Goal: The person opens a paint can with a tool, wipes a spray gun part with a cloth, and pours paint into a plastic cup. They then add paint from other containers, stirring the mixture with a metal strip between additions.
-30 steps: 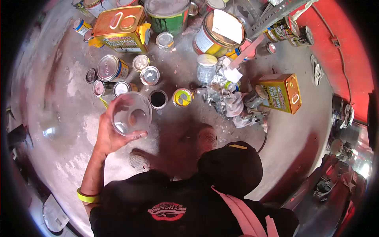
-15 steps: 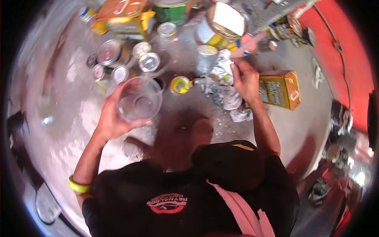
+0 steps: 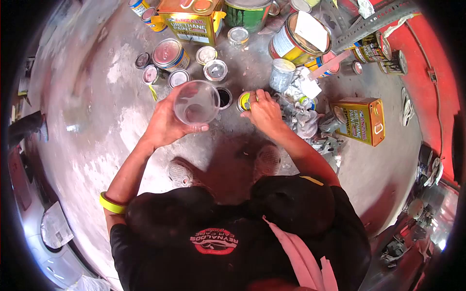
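— Hands first: what is each one doing?

— The left hand (image 3: 162, 127) is holding a clear plastic cup (image 3: 196, 103) up off the floor, fingers wrapped under and around its wall, mouth facing the camera. The right hand (image 3: 264, 112) is closing down over a small yellow-topped can (image 3: 245, 101), fingers curled on its lid and rim.

— Are the two hands touching each other?

— No, they are staying apart, with the cup's rim just beside the can (a small open can with a dark inside (image 3: 224, 97) is sitting between them, partly behind the cup).

— What is lying around them?

— Beyond the left hand, a cluster of small round tins (image 3: 167, 53) is standing on the concrete floor (image 3: 92, 111), lids on. Farther out, a rectangular yellow urethane paint tin (image 3: 194, 19) is standing upright. Beyond the right hand, a larger open can with a white sheet over it (image 3: 301, 36) is sitting near a grey lidded jar (image 3: 281, 73). On the outer side of the right hand, crumpled rags (image 3: 303, 116) are piling up, and past them another yellow rectangular tin (image 3: 363, 121) is lying on its side.

— And the person?

— Crouching, in a dark shirt, wearing a yellow wristband (image 3: 111, 203) on the left arm; both shoes are showing just under the hands.
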Demonstrator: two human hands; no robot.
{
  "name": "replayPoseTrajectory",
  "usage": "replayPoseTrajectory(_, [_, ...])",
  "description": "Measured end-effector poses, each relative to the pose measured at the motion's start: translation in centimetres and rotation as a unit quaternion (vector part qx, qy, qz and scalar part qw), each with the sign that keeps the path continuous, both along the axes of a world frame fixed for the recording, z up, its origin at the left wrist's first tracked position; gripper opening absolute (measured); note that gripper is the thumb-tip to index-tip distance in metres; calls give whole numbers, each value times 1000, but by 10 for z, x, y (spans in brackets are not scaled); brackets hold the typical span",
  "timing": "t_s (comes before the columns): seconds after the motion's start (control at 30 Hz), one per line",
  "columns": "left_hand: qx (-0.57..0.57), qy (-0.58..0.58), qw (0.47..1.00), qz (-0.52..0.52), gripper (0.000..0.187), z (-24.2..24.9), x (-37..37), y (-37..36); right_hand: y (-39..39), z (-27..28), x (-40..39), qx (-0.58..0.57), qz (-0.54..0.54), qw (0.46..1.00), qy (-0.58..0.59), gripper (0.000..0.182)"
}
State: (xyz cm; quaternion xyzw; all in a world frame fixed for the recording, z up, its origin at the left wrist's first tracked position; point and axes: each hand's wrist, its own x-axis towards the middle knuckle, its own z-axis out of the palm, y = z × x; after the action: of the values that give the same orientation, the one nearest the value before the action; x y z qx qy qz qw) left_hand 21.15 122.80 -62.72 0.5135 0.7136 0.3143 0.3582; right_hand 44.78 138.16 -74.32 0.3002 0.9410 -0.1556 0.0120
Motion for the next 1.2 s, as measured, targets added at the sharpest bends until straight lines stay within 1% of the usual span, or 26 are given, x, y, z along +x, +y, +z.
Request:
replayPoseTrajectory(0.07, [20, 8, 1000, 14, 100, 3, -5, -5, -2, 1, -2, -10, -11, 1000, -10, 69])
replayPoseTrajectory(0.17, [43, 11, 998, 48, 100, 5, -12, -8, -1, 0, -6, -36, -15, 999, 19, 69])
replayPoseTrajectory(0.23, [47, 4, 997, 64, 101, 5, -16, -9, -1, -1, -5, -17, -20, 996, 80, 69])
replayPoseTrajectory(0.37, [52, 7, 996, 69, 103, 4, -19, -7, -4, -3, 0, 23, 4, 996, 89, 68])
replayPoseTrajectory(0.43, [52, 6, 996, 78, 103, 2, -22, -10, -10, -4, 3, 19, -21, 994, 106, 68])
replayPoseTrajectory(0.47, [58, 2, 995, 86, 102, -1, -24, -13, -9, -4, 3, 1, -38, 991, 131, 65])
replayPoseTrajectory(0.5, [64, -4, 994, 92, 102, -4, -26, -14, -8, -4, 4, 1, -36, 991, 131, 65])
replayPoseTrajectory(0.57, [83, -21, 990, 113, 102, -8, -31, -17, -4, 10, 0, -29, -113, 981, 152, 62])
replayPoseTrajectory(0.6, [101, -38, 986, 130, 101, -8, -34, -20, 5, 12, -2, -76, -129, 967, 207, 59])
replayPoseTrajectory(0.63, [100, -36, 985, 133, 101, -8, -36, -22, 14, 12, -5, -167, -184, 942, 225, 61])
replayPoseTrajectory(0.7, [114, -46, 980, 154, 101, -7, -40, -23, 40, 7, -17, -131, -158, 939, 278, 63])
replayPoseTrajectory(0.73, [116, -43, 980, 156, 101, -8, -41, -24, 51, 5, -25, -131, -154, 938, 281, 63])
replayPoseTrajectory(0.8, [112, -73, 976, 173, 101, -12, -41, -31, 68, 2, -43, -69, -56, 963, 254, 66])
replayPoseTrajectory(0.83, [114, -69, 975, 176, 101, -10, -40, -33, 71, -3, -54, -70, -52, 962, 258, 66])
replayPoseTrajectory(0.9, [72, -80, 980, 169, 104, -8, -36, -37, 74, -12, -79, -91, -19, 965, 245, 69])
replayPoseTrajectory(0.93, [56, -79, 980, 175, 105, -6, -33, -39, 74, -10, -89, -108, -21, 969, 222, 71])
replayPoseTrajectory(0.97, [58, -76, 979, 181, 105, -7, -30, -41, 77, -11, -100, -109, -14, 968, 224, 71])
replayPoseTrajectory(1.03, [59, -40, 985, 159, 102, -8, -26, -49, 85, -17, -129, -234, -31, 943, 236, 70])
replayPoseTrajectory(1.07, [41, -43, 985, 160, 102, -6, -25, -53, 86, -20, -135, -294, -45, 925, 238, 69])
replayPoseTrajectory(1.1, [38, -42, 985, 163, 102, -5, -24, -56, 85, -23, -137, -298, -42, 924, 236, 69])
replayPoseTrajectory(1.17, [31, -42, 985, 164, 103, -4, -23, -60, 80, -19, -134, -334, 36, 893, 300, 69])
replayPoseTrajectory(1.2, [29, -42, 984, 168, 103, -3, -23, -61, 75, -18, -127, -294, 28, 925, 241, 67])
